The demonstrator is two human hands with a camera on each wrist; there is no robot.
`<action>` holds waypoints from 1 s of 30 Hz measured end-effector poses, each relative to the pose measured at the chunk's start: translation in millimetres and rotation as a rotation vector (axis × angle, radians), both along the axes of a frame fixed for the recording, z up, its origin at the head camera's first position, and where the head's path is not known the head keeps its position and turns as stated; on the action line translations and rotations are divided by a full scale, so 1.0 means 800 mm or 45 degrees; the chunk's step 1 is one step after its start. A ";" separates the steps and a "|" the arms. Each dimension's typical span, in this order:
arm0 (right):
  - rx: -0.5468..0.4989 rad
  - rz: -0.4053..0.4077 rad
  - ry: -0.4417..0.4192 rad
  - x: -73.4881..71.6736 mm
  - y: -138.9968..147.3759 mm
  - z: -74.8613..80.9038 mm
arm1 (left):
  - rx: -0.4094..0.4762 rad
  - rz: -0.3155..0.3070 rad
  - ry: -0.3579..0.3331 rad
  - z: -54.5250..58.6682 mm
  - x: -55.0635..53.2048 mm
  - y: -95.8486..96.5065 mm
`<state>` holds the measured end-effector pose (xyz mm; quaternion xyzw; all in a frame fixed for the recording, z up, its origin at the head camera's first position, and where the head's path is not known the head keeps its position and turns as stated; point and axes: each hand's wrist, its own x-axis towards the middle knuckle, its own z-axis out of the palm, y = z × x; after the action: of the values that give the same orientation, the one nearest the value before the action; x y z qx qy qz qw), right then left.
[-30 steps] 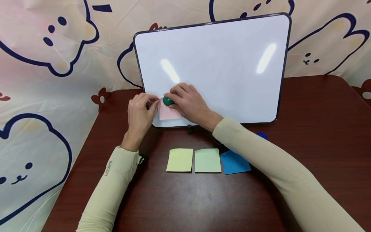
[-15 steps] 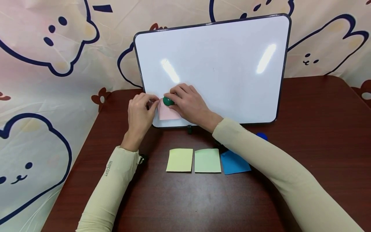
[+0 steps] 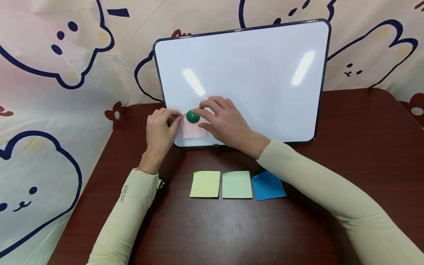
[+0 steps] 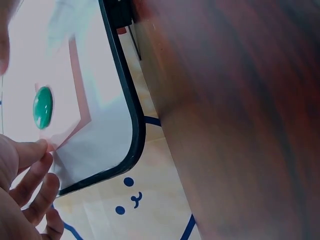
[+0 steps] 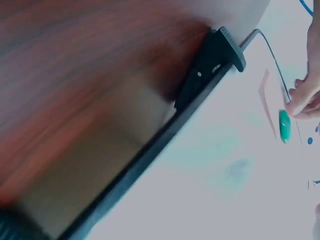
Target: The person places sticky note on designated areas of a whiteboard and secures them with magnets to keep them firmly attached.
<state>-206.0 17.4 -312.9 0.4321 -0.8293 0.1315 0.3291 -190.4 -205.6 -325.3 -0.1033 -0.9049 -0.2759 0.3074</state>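
A pink sticky note (image 3: 193, 130) lies against the lower left of the whiteboard (image 3: 258, 81). On its upper part sits a round green magnet (image 3: 193, 116), which looks domed in the left wrist view. My left hand (image 3: 160, 127) pinches the note's upper left corner between thumb and index finger, seen close up in the left wrist view. Just right of the magnet is my right hand (image 3: 228, 123), fingers spread and loosely bent, holding nothing. Both wrist views show a gap between the magnet (image 4: 43, 107) and that hand.
Yellow (image 3: 205, 184), pale green (image 3: 236, 184) and blue (image 3: 269, 186) sticky notes lie in a row on the brown table (image 3: 215, 232). My right sleeve partly covers the blue one. A black foot (image 5: 212, 62) supports the board's bottom edge. Behind hangs a printed cloth (image 3: 49, 110).
My right hand has let go of the green magnet and shifted slightly right. The magnet stays on the pink note. My left hand keeps its pinch in the same place.
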 end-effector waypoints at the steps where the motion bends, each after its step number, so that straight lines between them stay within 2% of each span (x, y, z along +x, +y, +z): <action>1: 0.001 0.005 0.004 0.003 0.006 0.002 | 0.002 0.003 -0.004 0.001 0.001 0.001; 9: -0.057 0.035 0.016 0.026 0.062 0.009 | 0.060 -0.003 0.026 0.018 0.008 0.003; 15: -0.077 0.046 0.003 0.037 0.098 0.009 | 0.069 -0.017 0.007 0.021 0.010 0.003; 24: -0.100 0.021 -0.047 0.040 0.138 0.002 | 0.049 -0.082 0.027 0.025 0.028 0.003; 30: -0.010 0.007 -0.051 0.043 0.170 -0.011 | 0.050 -0.137 -0.005 0.025 0.038 0.006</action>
<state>-172.0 153.1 -321.4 0.4305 -0.8340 0.1442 0.3137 -159.7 -201.1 -305.4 -0.1453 -0.8930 -0.3097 0.2924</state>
